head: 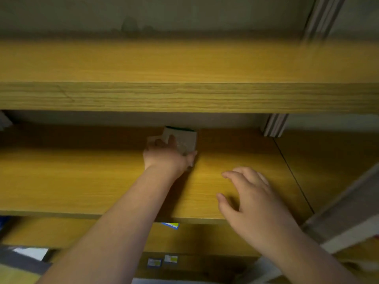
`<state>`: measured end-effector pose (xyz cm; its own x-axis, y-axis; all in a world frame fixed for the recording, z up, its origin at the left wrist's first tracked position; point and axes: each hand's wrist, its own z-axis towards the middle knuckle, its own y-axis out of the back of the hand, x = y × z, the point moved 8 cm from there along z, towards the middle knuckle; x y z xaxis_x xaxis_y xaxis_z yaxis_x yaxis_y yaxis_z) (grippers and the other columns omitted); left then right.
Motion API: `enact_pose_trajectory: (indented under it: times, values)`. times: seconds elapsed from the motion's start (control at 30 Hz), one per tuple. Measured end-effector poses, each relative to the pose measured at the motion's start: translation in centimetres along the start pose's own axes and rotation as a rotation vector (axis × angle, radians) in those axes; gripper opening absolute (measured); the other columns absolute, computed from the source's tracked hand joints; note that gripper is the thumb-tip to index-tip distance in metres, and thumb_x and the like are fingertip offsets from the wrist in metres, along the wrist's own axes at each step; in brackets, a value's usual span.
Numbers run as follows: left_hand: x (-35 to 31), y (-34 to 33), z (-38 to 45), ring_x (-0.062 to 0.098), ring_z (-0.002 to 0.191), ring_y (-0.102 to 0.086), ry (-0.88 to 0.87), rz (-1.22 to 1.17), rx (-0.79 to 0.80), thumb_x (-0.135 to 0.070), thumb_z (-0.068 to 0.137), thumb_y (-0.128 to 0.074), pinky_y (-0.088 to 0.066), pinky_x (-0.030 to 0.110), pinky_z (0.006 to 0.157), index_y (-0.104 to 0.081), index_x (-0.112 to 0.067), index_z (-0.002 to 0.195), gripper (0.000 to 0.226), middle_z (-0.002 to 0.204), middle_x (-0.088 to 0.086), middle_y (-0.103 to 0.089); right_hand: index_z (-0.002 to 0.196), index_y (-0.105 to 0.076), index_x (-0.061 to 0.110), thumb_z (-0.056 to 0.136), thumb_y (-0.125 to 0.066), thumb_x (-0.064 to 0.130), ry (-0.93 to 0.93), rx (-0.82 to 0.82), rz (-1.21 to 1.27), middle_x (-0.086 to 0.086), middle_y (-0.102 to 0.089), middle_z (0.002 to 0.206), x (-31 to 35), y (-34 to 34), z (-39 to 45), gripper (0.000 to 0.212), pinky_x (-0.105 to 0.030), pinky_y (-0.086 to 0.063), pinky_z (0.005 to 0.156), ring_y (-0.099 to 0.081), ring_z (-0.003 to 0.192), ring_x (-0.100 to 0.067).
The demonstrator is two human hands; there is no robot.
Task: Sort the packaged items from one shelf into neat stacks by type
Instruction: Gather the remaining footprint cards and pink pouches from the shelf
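Note:
A pale grey packaged item [185, 140] with a dark top edge lies deep on the wooden shelf [82, 177], close to the back wall. My left hand [164, 157] reaches in and grips it, fingers over its left side and thumb at its lower right corner. Part of the package is hidden under that hand. My right hand [246, 193] hovers over the front right of the same shelf, fingers spread and relaxed, holding nothing. The frame is blurred.
A thick wooden shelf [184, 95] hangs above, leaving a low gap. A grey upright [274, 125] stands at the back right. On lower shelves lie small blue-and-yellow packets [170, 225], [171, 259] and a grey-blue one [154, 262]. A slanted grey board [348, 212] crosses the right.

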<state>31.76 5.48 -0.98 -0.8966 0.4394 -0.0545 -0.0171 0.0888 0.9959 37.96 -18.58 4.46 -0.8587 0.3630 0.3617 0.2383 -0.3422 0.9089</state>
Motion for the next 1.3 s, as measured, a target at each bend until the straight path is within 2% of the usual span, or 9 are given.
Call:
enact_pose_trajectory:
  times: [0.17,0.27,0.43,0.53,0.63,0.73,0.93,1.07,1.3]
  values:
    - [2.7,1.2,0.3,0.037,0.128,-0.05,-0.049,-0.123,-0.008,-0.09,0.063,-0.044,-0.05,0.041,0.094,-0.024,-0.029,0.151,0.11,0.148,0.012,-0.047,0.141,-0.04,0.038,0.09,-0.042,0.06,-0.087,0.039,0.008,0.025,-0.036,0.131,0.2,-0.9,-1.5,0.056,-0.018,-0.031,0.1,-0.03,0.125,0.003]
    - [5.2,1.7,0.1,0.032,0.116,-0.06,-0.017,-0.285,0.052,-0.076,0.072,-0.06,-0.053,0.035,0.088,-0.03,-0.028,0.151,0.097,0.137,0.009,-0.058,0.144,-0.038,0.038,0.092,-0.044,0.058,-0.118,0.065,0.012,0.024,-0.035,0.134,0.8,-1.6,-1.8,0.056,-0.02,-0.033,0.103,-0.031,0.126,0.001]
    - [10.6,1.3,-1.6,0.027,0.095,-0.07,0.016,-1.061,0.023,-0.021,0.081,-0.08,-0.059,0.043,0.08,-0.051,-0.015,0.134,0.06,0.112,0.009,-0.071,0.144,-0.039,0.037,0.092,-0.048,0.055,-0.136,0.06,0.01,0.022,-0.038,0.135,2.8,-2.5,-1.0,0.055,-0.02,-0.033,0.103,-0.032,0.123,0.002]
    - [14.2,0.4,-3.0,0.018,0.078,-0.074,0.082,-1.311,0.031,-0.024,0.084,-0.078,-0.056,0.031,0.06,-0.056,-0.018,0.128,0.049,0.1,0.001,-0.073,0.143,-0.043,0.032,0.094,-0.049,0.051,-0.171,0.054,0.007,0.016,-0.045,0.135,3.7,-3.6,0.2,0.053,-0.024,-0.036,0.101,-0.038,0.123,-0.003]
    - [17.4,-0.3,-4.7,0.013,0.074,-0.075,0.073,-1.376,0.002,-0.029,0.089,-0.072,-0.058,0.029,0.058,-0.062,-0.033,0.104,0.018,0.097,-0.001,-0.073,0.141,-0.046,0.026,0.094,-0.047,0.051,-0.216,0.056,-0.012,0.007,-0.053,0.133,4.8,-5.3,2.8,0.054,-0.033,-0.038,0.102,-0.043,0.122,-0.012]
    - [19.9,-1.2,-6.1,0.027,0.09,-0.072,0.124,-1.462,-0.028,-0.031,0.091,-0.069,-0.059,0.048,0.074,-0.063,-0.037,0.101,0.013,0.105,0.005,-0.071,0.132,-0.05,0.019,0.09,-0.045,0.062,-0.274,0.08,-0.098,-0.006,-0.056,0.133,5.9,-7.6,6.4,0.061,-0.04,-0.037,0.103,-0.046,0.123,-0.026]
    - [20.2,-0.3,-7.3,0.019,0.082,-0.07,0.229,-1.642,-0.14,-0.028,0.095,-0.064,-0.056,0.031,0.055,-0.059,-0.039,0.098,0.013,0.097,-0.003,-0.067,0.152,-0.024,0.015,0.067,-0.033,0.091,-0.385,0.138,-0.216,-0.018,-0.041,0.146,7.3,-11.5,11.3,0.115,-0.046,-0.028,0.099,-0.036,0.13,-0.036]
    - [19.3,0.3,-8.0,0.027,0.093,-0.068,0.236,-1.649,-0.141,-0.027,0.095,-0.063,-0.058,0.047,0.076,-0.06,-0.036,0.104,0.013,0.1,0.001,-0.066,0.156,-0.01,0.014,0.069,-0.037,0.082,-0.393,0.155,-0.264,-0.019,-0.035,0.147,8.0,-12.9,12.5,0.113,-0.047,-0.024,0.092,-0.031,0.127,-0.036]
    - [19.0,0.4,-8.5,0.018,0.078,-0.069,0.198,-1.658,-0.128,-0.023,0.096,-0.061,-0.052,0.032,0.06,-0.06,-0.033,0.104,0.012,0.081,-0.009,-0.069,0.151,-0.022,0.015,0.061,-0.044,0.086,-0.375,0.099,-0.263,-0.016,-0.043,0.142,6.5,-11.0,10.8,0.117,-0.046,-0.03,0.097,-0.038,0.125,-0.036]
